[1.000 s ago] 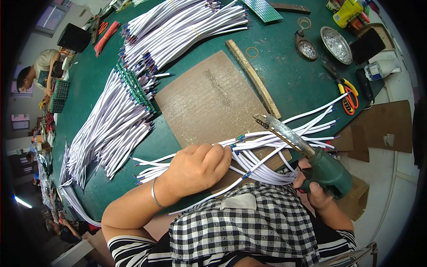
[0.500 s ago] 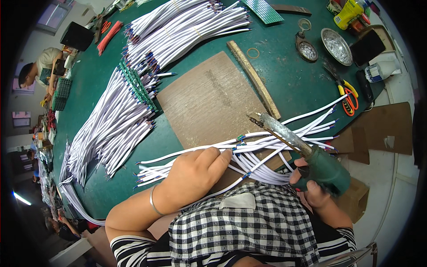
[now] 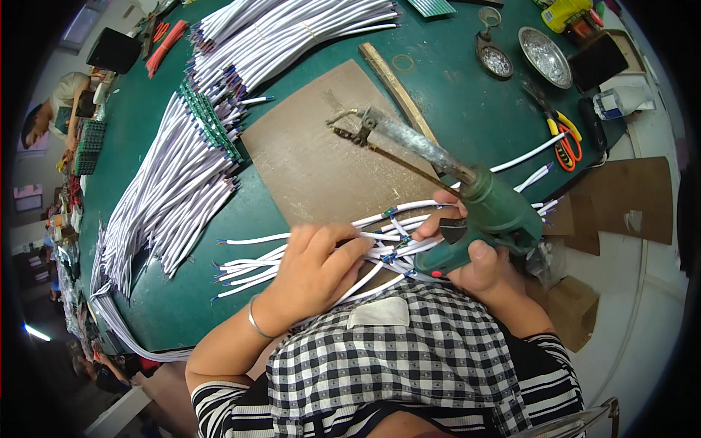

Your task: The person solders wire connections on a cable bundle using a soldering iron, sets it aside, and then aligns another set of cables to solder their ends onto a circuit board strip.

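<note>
My right hand [image 3: 488, 276] grips a green soldering gun [image 3: 504, 212] by its handle, fingers around the trigger area. The gun's metal barrel points up and left over a brown board [image 3: 321, 139], its tip apart from the cables. My left hand [image 3: 318, 266] is closed over a loose bunch of white cables [image 3: 255, 240] that lies across the board's near edge. Small green circuit pieces [image 3: 389, 212] with blue wire ends sit among these cables, just right of my left fingers. Part of the bunch is hidden behind the gun and both hands.
Large stacks of white cables [image 3: 157, 197] fill the left and far side, with a green circuit panel [image 3: 212, 120] across one. A metal bar [image 3: 398, 91] edges the board. At right are a metal bowl [image 3: 545, 58], pliers [image 3: 562, 128] and orange scissors [image 3: 569, 155]. Another person works far left.
My right hand has brought the soldering gun left and up, its tip now farther over the board. My left hand stays on the cables. The whole view has shifted slightly.
</note>
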